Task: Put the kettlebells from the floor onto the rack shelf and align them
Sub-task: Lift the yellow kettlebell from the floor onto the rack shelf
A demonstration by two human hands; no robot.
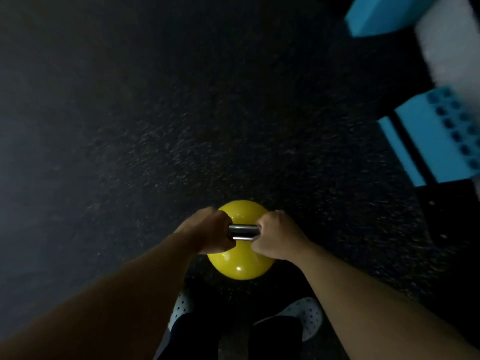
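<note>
A yellow kettlebell (240,266) with a shiny steel handle (243,232) is straight below me, over the dark speckled floor. My left hand (207,231) grips the left end of the handle and my right hand (278,236) grips the right end; a short stretch of bare steel shows between the two fists. Whether the bell rests on the floor or hangs just above it cannot be told. No rack shelf is recognisable in this blurred, dim view.
Black rubber floor (155,126) fills most of the view. At the right edge stand blue blocks (431,136) with rows of holes, another blue piece (384,14) at top right, and a white post (449,45). My feet in perforated light shoes (304,315) are just behind the bell.
</note>
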